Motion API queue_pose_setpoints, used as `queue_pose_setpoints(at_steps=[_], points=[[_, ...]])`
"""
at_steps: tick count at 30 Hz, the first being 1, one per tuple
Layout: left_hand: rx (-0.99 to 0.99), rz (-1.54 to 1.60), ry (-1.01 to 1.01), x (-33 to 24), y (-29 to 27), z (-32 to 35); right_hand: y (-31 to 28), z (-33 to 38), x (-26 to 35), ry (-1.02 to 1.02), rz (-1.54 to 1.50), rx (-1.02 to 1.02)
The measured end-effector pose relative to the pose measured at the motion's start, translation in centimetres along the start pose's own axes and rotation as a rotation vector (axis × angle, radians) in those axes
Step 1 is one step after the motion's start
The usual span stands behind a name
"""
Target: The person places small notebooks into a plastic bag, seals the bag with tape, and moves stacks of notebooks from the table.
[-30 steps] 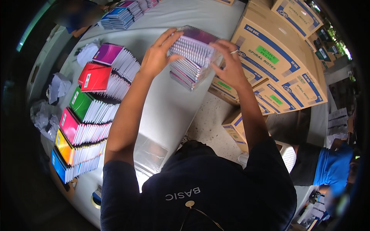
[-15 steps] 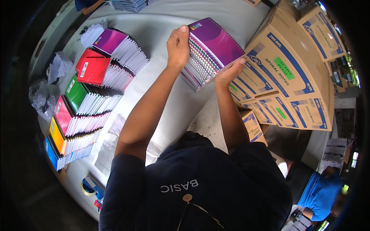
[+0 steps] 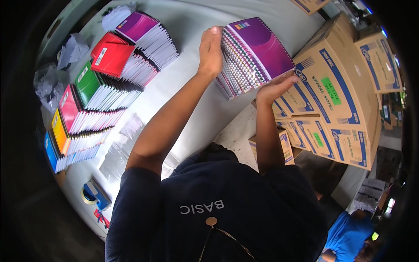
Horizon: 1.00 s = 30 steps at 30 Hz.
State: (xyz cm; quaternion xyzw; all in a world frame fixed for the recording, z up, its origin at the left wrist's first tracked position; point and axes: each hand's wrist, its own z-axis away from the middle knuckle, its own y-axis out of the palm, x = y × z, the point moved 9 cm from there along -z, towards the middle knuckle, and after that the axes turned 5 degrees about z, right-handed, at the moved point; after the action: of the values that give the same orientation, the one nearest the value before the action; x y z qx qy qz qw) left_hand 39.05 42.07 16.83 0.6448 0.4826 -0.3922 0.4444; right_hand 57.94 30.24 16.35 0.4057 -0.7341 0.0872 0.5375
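A thick stack of spiral notebooks (image 3: 253,56) with a purple top cover is held between both hands above the white table (image 3: 187,109). My left hand (image 3: 210,51) presses flat against the stack's left side. My right hand (image 3: 274,86) supports its lower right corner from beneath. The stack's lower edge looks close to the table top; whether it touches I cannot tell.
Along the table's left side lie fanned rows of notebooks: purple (image 3: 139,27), red (image 3: 112,56), green (image 3: 89,85), pink (image 3: 72,108), yellow (image 3: 59,131), blue (image 3: 51,150). Clear plastic wrappers (image 3: 118,153) and a tape dispenser (image 3: 94,194) lie nearer. Cardboard boxes (image 3: 336,96) stand stacked at right.
The stack has tilted up so its purple cover faces me, and it has shifted right toward the boxes. My right hand has slid from its side to under its corner.
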Motion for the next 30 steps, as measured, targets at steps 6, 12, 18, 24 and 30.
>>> queue_pose_setpoints(at_steps=[6,12,18,24,30], points=[[-0.059,-0.016,-0.363,8.0,-2.3,3.1,-2.9,2.9,-9.5,0.406,0.055,0.017],[-0.133,0.07,-0.388,10.1,-0.9,4.6,-3.4,4.2,-13.6,0.448,-0.245,-0.166],[-0.288,0.115,-0.425,11.2,-1.9,4.8,-2.2,4.3,-12.0,0.403,-0.247,-0.179],[-0.212,-0.266,-0.356,8.6,-6.1,5.5,-5.7,4.0,-11.2,0.239,0.341,-0.156],[0.037,-1.004,0.538,-12.9,-13.0,11.9,-6.7,12.1,-5.6,0.156,0.34,-0.141]])
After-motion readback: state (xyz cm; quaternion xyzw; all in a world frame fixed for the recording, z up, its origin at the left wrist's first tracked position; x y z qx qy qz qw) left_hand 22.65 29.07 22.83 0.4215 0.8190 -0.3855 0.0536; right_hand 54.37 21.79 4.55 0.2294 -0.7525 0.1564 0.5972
